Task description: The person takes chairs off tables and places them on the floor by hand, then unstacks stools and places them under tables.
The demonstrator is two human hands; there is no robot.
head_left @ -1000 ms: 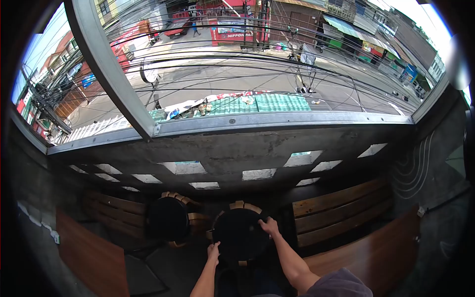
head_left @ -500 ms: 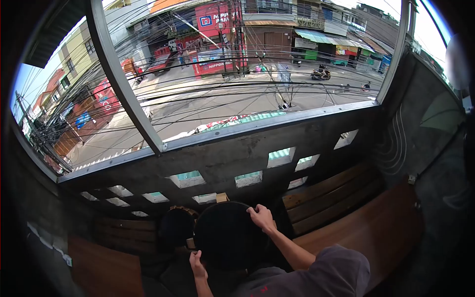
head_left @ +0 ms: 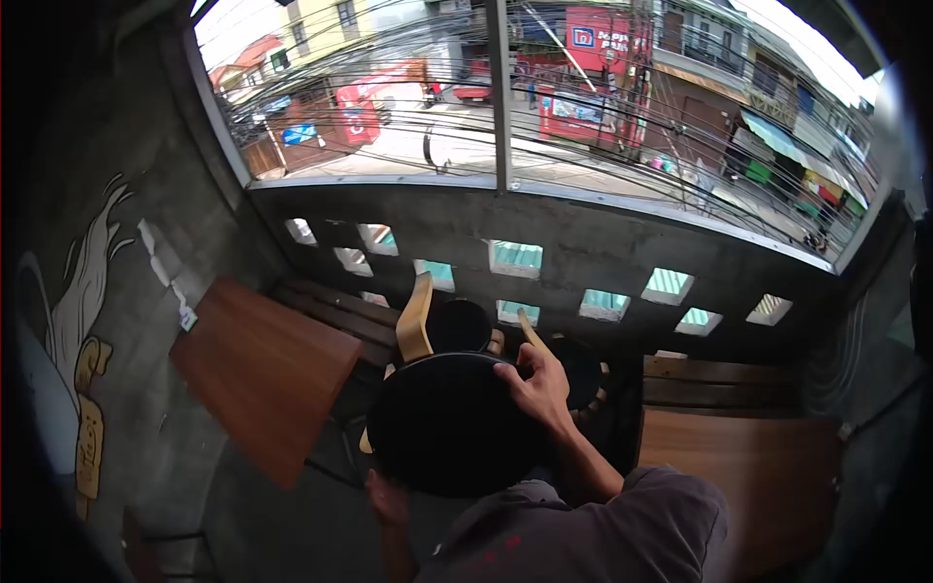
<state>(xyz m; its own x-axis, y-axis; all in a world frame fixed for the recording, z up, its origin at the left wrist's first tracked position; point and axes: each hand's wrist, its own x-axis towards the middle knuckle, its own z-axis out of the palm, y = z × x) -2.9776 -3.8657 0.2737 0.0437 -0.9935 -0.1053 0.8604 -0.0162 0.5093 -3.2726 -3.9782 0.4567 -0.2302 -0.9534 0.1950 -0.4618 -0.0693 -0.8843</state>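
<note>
A stool with a round black seat (head_left: 452,423) is held up in front of my body. Its pale bent-wood legs (head_left: 415,319) stick out past the far edge. Closed on the seat's right rim is my right hand (head_left: 540,384), thumb on top. My left hand (head_left: 389,497) grips low at the near-left rim, its fingers partly in shadow. Just beyond stand two more stools with black round tops, one at the wall (head_left: 460,325) and another to the right (head_left: 575,372), partly behind my right hand and forearm.
A brown wooden table (head_left: 267,374) stands at left, another table (head_left: 739,476) at right. Slatted benches (head_left: 719,389) run along the concrete wall with square holes (head_left: 583,253). Above it, a framed opening overlooks a street with many cables.
My view has turned left, bringing the left table and painted wall into sight. The held stool now appears tilted, with its legs showing beyond the seat. Both hands stay at its rim.
</note>
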